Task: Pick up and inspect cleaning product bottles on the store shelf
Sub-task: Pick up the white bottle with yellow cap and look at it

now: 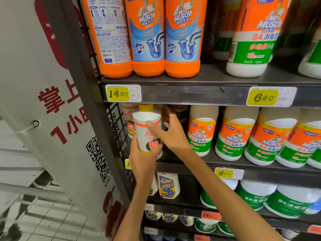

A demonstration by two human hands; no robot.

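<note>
One white bottle (147, 134) with a yellow cap is held at the left end of the second shelf (191, 165), in front of the other bottles and close to the shelf's dark upright post (83, 94). It is gripped near its bottom by the left hand (141, 156), whose fingers are curled round its lower part. The right hand (169, 132) is spread wide; its fingers touch the upper front of the bottle, and nothing is closed in it. Whether the bottle's base is resting on the shelf cannot be told, because it is covered by the hand. The picking up seems therefore to be at its start or just done, and the reading of the label is judged to be left. The green and orange disinfectant bottles (201, 131) to the right and the orange drain cleaner bottles (182, 37) on the shelf above are untouched.
</note>
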